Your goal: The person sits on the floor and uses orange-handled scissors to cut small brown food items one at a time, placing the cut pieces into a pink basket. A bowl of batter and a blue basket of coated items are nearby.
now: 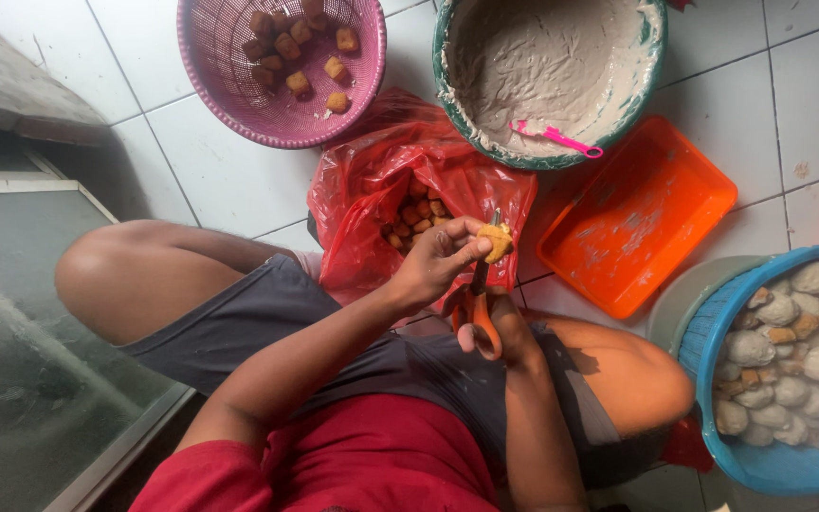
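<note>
At frame centre, my left hand (pixel 438 261) pinches a golden-brown fried tofu cube (pixel 498 242) in its fingers. My right hand (pixel 500 327) grips orange-handled metal scissors (pixel 479 308), blades at the cube, above the red plastic bag (pixel 372 190).

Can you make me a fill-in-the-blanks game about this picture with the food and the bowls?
1. The left hand holds a fried tofu piece, and the right hand holds orange-handled ____.
2. The basket with a few tofu pieces in it is ____ in colour.
3. The open bag full of tofu pieces is ____.
4. The empty tray beside the paste bowl is ____.

Missing words: scissors; pink; red; orange
</note>
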